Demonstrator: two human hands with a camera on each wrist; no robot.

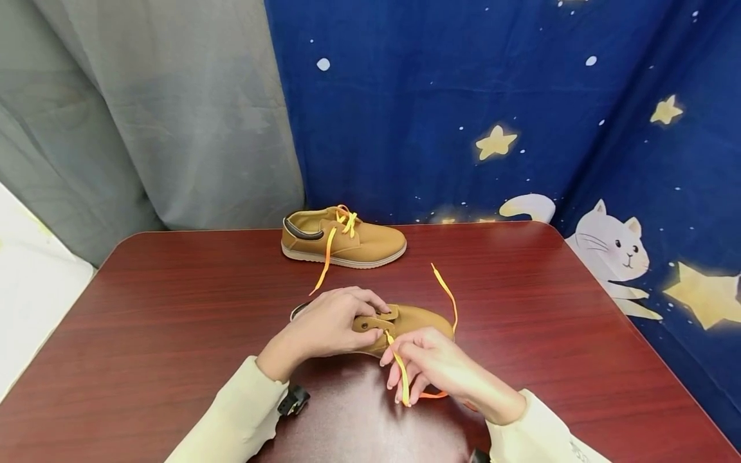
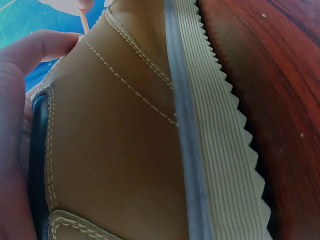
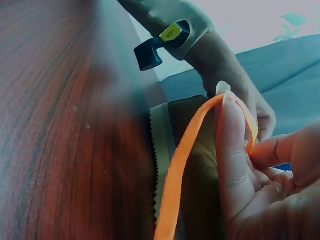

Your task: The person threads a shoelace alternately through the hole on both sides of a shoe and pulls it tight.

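Shoe (image 1: 425, 318) sits on table (image 1: 202, 321) beneath the left hand (image 1: 331, 325), which curls over it and grips the flaps (image 1: 376, 324). Right hand (image 1: 431, 363), fingers partly bent, pinches the lace (image 1: 404, 386) leaving the near flap. Apparent step: lacing. Next move calls for drawing slack through evenly.

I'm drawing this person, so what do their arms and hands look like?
The left hand and right hand wear no gloves. The left sleeve and right sleeve are cream, and the right one has small grey marks. A black gadget sits by the left sleeve, with a yellow label. Another black gadget peeks out by the right sleeve.
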